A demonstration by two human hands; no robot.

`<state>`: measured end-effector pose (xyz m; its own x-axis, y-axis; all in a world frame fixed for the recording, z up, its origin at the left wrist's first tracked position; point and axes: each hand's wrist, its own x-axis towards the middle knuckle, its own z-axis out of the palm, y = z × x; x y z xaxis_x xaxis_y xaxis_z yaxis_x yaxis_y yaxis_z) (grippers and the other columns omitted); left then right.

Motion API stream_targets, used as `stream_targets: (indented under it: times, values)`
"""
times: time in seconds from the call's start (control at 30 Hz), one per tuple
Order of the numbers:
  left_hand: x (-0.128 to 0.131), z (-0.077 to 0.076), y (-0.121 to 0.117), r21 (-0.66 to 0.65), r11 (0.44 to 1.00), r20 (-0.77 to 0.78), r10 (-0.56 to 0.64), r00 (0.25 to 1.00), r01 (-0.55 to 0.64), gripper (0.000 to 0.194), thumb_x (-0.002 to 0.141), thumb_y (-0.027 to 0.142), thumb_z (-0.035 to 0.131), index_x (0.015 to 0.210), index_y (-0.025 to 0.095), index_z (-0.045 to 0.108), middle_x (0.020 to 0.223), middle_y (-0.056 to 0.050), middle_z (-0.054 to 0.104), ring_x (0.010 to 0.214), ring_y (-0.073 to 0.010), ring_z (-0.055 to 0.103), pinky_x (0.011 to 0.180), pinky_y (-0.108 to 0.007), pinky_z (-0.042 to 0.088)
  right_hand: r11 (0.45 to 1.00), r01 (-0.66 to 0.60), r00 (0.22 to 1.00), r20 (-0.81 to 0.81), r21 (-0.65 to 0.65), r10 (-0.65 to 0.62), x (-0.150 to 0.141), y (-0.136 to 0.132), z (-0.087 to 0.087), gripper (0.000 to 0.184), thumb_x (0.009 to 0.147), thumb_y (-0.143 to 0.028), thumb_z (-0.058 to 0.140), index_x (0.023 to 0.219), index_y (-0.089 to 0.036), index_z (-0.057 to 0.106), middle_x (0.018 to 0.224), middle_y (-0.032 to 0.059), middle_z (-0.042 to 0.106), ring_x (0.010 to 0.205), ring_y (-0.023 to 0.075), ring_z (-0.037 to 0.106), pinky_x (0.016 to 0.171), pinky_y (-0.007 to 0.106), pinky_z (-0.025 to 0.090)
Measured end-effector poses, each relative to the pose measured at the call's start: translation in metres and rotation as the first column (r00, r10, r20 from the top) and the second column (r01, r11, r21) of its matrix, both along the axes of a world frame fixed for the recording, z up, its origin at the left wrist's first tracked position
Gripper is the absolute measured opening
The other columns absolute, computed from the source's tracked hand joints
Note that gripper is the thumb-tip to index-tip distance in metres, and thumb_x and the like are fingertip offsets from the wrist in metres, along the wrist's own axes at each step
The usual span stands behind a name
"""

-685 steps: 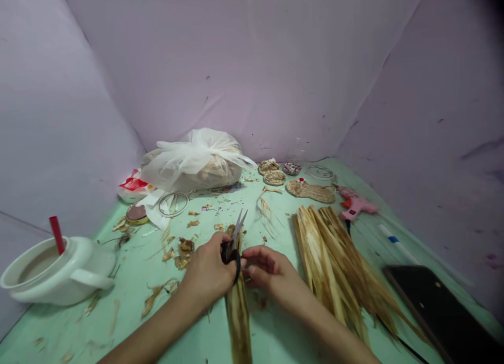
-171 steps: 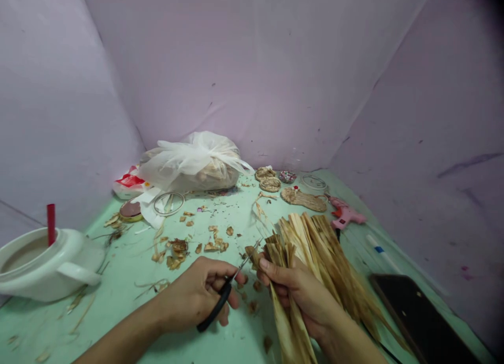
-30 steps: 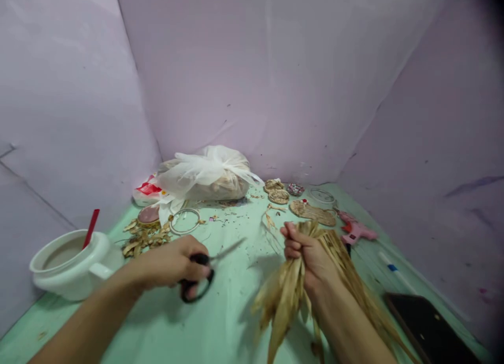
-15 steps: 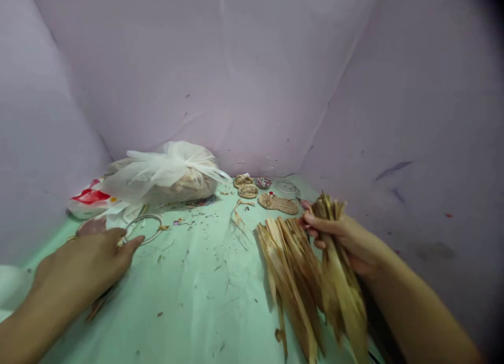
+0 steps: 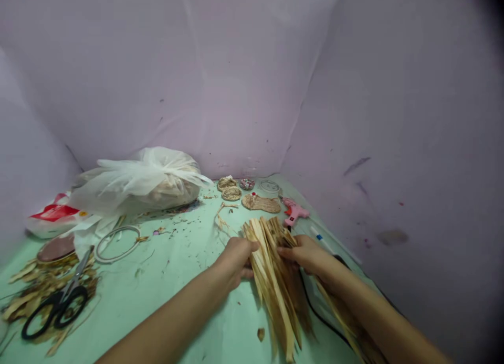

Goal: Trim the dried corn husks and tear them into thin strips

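Observation:
A bundle of dried tan leaf strips (image 5: 271, 272) lies on the mint-green table (image 5: 185, 296), fanned toward me. My left hand (image 5: 235, 256) grips the bundle's left edge, thumb on top and fingers curled beneath. On the bundle's right side, my right hand (image 5: 306, 254) has its fingers closed over the strips. Black-handled scissors (image 5: 55, 303) rest apart at the far left on a heap of leaf trimmings (image 5: 35, 290), with no hand on them.
A tied white plastic bag (image 5: 137, 180) and a red-and-white packet (image 5: 53, 217) sit at the back left, a metal hoop (image 5: 117, 243) before them. Woven straw pieces (image 5: 260, 202), a bead dish (image 5: 247, 184) and a pink glue gun (image 5: 294, 212) lie behind the bundle. Lilac walls enclose the table.
The scissors have left my left hand and now lie on the trimmings. My right hand has brought its strips down onto the pile, and my left hand has crossed over to the bundle.

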<state>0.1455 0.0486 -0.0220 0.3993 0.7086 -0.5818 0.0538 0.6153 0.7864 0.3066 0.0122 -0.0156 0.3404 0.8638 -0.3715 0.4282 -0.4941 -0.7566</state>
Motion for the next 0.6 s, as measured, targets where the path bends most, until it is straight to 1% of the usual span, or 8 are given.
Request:
stream_targets:
  times: [0.07, 0.17, 0.3, 0.37, 0.43, 0.5, 0.53, 0.6]
  values:
    - [0.009, 0.001, -0.001, -0.009, 1.0, 0.009, 0.0, 1.0, 0.0, 0.024, 0.071, 0.02, 0.051, 0.093, 0.01, 0.056, 0.069, -0.009, 0.064, 0.061, -0.0192, 0.06, 0.052, -0.03, 0.049, 0.999, -0.015, 0.997, -0.072, -0.031, 0.012, -0.009, -0.005, 0.0, 0.018, 0.065, -0.02, 0.063, 0.052, -0.017, 0.052, 0.036, -0.0031, 0.044, 0.033, 0.008, 0.038, 0.032, 0.019, 0.021]
    - [0.017, 0.002, -0.004, -0.035, 0.999, 0.045, -0.013, 0.999, 0.014, 0.024, 0.072, 0.023, 0.049, 0.09, 0.009, 0.058, 0.059, -0.008, 0.062, 0.057, -0.0215, 0.06, 0.049, -0.031, 0.048, 0.998, -0.038, 0.979, -0.202, -0.042, 0.029, -0.025, -0.013, 0.0, 0.013, 0.067, -0.023, 0.061, 0.059, -0.016, 0.053, 0.043, -0.0027, 0.046, 0.036, 0.0077, 0.039, 0.033, 0.019, 0.022]
    - [0.007, 0.007, -0.015, -0.064, 0.998, 0.144, -0.021, 0.989, 0.03, 0.022, 0.073, 0.025, 0.05, 0.083, 0.007, 0.06, 0.05, -0.007, 0.057, 0.046, -0.0214, 0.057, 0.047, -0.034, 0.048, 0.999, -0.05, 0.933, -0.356, 0.018, 0.053, -0.048, -0.028, 0.009, 0.012, 0.068, -0.027, 0.06, 0.068, -0.017, 0.053, 0.049, -0.0046, 0.044, 0.04, 0.0072, 0.039, 0.035, 0.018, 0.024]
    - [-0.011, 0.013, -0.024, -0.028, 1.0, 0.211, 0.004, 0.977, 0.002, 0.023, 0.071, 0.027, 0.056, 0.086, 0.01, 0.059, 0.052, -0.005, 0.058, 0.045, -0.0194, 0.056, 0.048, -0.033, 0.048, 0.998, -0.036, 0.874, -0.483, 0.054, 0.058, -0.063, -0.035, 0.018, 0.016, 0.064, -0.028, 0.063, 0.07, -0.017, 0.053, 0.049, -0.0057, 0.044, 0.04, 0.0065, 0.037, 0.034, 0.018, 0.023]
    - [-0.039, 0.02, -0.036, 0.039, 0.999, 0.313, 0.015, 0.95, -0.029, 0.029, 0.067, 0.029, 0.064, 0.09, 0.012, 0.058, 0.057, -0.004, 0.059, 0.048, -0.0176, 0.057, 0.05, -0.031, 0.048, 0.995, -0.039, 0.788, -0.609, 0.093, 0.087, -0.082, -0.041, 0.027, 0.019, 0.059, -0.027, 0.066, 0.069, -0.017, 0.053, 0.052, -0.0059, 0.045, 0.041, 0.0056, 0.038, 0.034, 0.017, 0.022]
    - [-0.073, 0.028, -0.047, 0.075, 0.995, 0.393, 0.025, 0.919, -0.059, 0.033, 0.062, 0.027, 0.07, 0.089, 0.012, 0.059, 0.063, -0.005, 0.061, 0.05, -0.0153, 0.057, 0.052, -0.028, 0.047, 0.986, -0.12, 0.684, -0.711, 0.114, 0.165, -0.107, -0.043, 0.031, 0.021, 0.058, -0.028, 0.066, 0.071, -0.016, 0.055, 0.051, -0.0059, 0.046, 0.04, 0.0051, 0.037, 0.033, 0.017, 0.021]
    - [-0.091, 0.03, -0.051, 0.065, 0.995, 0.377, 0.048, 0.925, -0.079, 0.033, 0.062, 0.027, 0.071, 0.088, 0.011, 0.06, 0.064, -0.006, 0.062, 0.053, -0.0155, 0.058, 0.052, -0.026, 0.047, 0.979, -0.156, 0.638, -0.743, 0.131, 0.201, -0.121, -0.042, 0.031, 0.021, 0.057, -0.027, 0.065, 0.073, -0.015, 0.057, 0.052, -0.0051, 0.048, 0.041, 0.0056, 0.039, 0.033, 0.017, 0.023]
    - [-0.125, 0.031, -0.054, 0.052, 0.987, 0.24, 0.136, 0.961, -0.152, 0.035, 0.06, 0.027, 0.072, 0.089, 0.011, 0.06, 0.061, -0.006, 0.062, 0.052, -0.017, 0.058, 0.051, -0.027, 0.047, 0.966, -0.212, 0.552, -0.797, 0.149, 0.244, -0.15, -0.037, 0.027, 0.021, 0.054, -0.023, 0.067, 0.071, -0.015, 0.058, 0.054, -0.0037, 0.052, 0.044, 0.0066, 0.043, 0.034, 0.016, 0.027]
